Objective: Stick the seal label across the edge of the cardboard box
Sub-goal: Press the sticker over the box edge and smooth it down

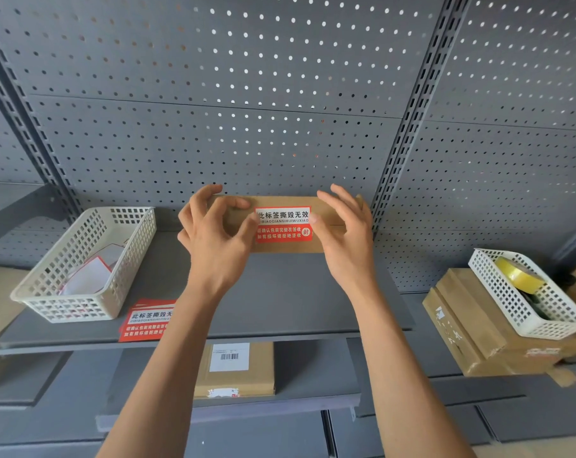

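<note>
A flat brown cardboard box point(326, 211) lies on the grey shelf against the pegboard. A red and white seal label point(283, 224) sits across its front edge, white half on top, red half on the front face. My left hand point(214, 233) rests at the box's left end, thumb tip touching the label's left edge, fingers curled over the top. My right hand point(346, 233) is at the box's right side, thumb by the label's right edge, fingers spread and raised over the far edge. Neither hand grips anything.
A white basket point(85, 262) with backing papers stands at the left; a stack of seal labels point(148, 320) lies near the shelf's front edge. At the right, a white basket point(527, 292) with a yellow tape roll point(518, 274) sits on cardboard boxes point(471, 328). A parcel point(235, 368) lies on the lower shelf.
</note>
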Motion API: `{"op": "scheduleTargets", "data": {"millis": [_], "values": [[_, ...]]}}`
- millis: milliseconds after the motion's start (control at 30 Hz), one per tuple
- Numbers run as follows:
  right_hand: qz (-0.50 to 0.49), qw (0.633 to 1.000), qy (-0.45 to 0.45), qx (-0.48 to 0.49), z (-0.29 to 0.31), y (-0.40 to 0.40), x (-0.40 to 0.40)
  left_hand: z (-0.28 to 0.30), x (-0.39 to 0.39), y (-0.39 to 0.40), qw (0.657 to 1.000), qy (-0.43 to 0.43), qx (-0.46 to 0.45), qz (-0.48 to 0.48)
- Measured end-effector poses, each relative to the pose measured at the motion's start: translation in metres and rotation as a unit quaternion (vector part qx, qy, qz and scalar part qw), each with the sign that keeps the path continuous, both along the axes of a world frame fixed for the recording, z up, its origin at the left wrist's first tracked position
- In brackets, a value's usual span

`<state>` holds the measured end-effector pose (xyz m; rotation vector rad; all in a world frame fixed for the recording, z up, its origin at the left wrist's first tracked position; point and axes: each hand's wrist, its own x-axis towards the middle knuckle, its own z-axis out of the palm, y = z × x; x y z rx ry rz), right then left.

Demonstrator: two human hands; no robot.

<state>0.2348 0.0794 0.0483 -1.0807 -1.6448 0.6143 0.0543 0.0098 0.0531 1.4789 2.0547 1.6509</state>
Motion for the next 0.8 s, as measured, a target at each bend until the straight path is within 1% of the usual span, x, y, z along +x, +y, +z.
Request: {"op": "scheduleTargets", "data": {"millis": [100, 200, 333, 533, 667, 800], "values": [[-0.049, 0.998, 0.048, 0.002, 0.005, -0.001, -0.014, 0.003, 0.007, 0.009, 0.999, -0.006, 0.0, 0.053], [-0.094, 0.994, 0.047, 0.025, 0.003, -0.001, -0.025, 0.005, 0.01, 0.015, 0.997, -0.005, -0.003, 0.082], [-0.116, 0.99, 0.071, 0.043, 0.0, 0.005, -0.028, 0.004, 0.01, 0.018, 0.996, 0.003, 0.006, 0.092], [-0.122, 0.986, 0.104, 0.045, -0.005, 0.014, -0.028, 0.003, 0.009, 0.019, 0.996, 0.002, 0.016, 0.083], [-0.111, 0.989, 0.091, 0.041, -0.003, 0.015, -0.026, 0.005, 0.007, 0.017, 0.997, 0.009, 0.007, 0.072], [-0.061, 0.996, 0.048, 0.034, -0.006, 0.015, -0.016, 0.005, 0.003, 0.013, 0.999, 0.027, -0.004, 0.042]]}}
